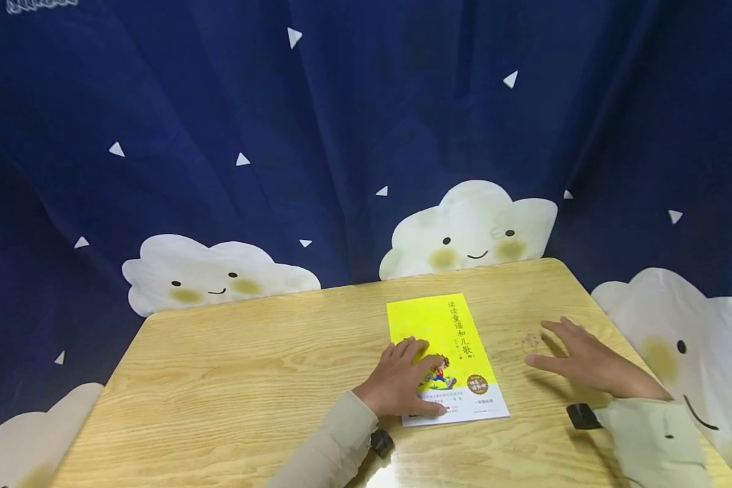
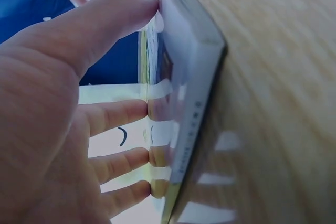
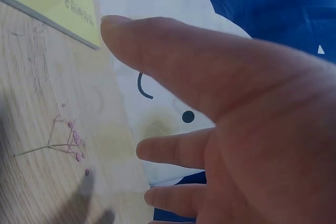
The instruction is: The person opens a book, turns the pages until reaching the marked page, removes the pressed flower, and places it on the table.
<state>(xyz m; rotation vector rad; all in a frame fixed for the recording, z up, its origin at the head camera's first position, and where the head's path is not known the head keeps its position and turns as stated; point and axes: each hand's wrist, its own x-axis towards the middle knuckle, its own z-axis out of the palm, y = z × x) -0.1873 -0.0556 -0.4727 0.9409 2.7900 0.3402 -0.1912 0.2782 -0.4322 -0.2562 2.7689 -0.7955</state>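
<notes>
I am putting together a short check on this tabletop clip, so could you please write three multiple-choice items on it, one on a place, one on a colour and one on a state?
1. Where does the small dried flower sprig lie?
A. On the book's cover
B. On the wooden table, right of the book
C. In the left hand

2. What colour is most of the book cover?
A. Yellow
B. Red
C. Green

3. How is the right hand?
A. Gripping the book
B. Clenched in a fist
C. Open, fingers spread above the table

Answers:
1 B: the right wrist view shows the sprig on bare wood beside the book's edge.
2 A: the head view shows yellow above a white band.
3 C: it holds nothing, while the left hand rests on the book.
</notes>
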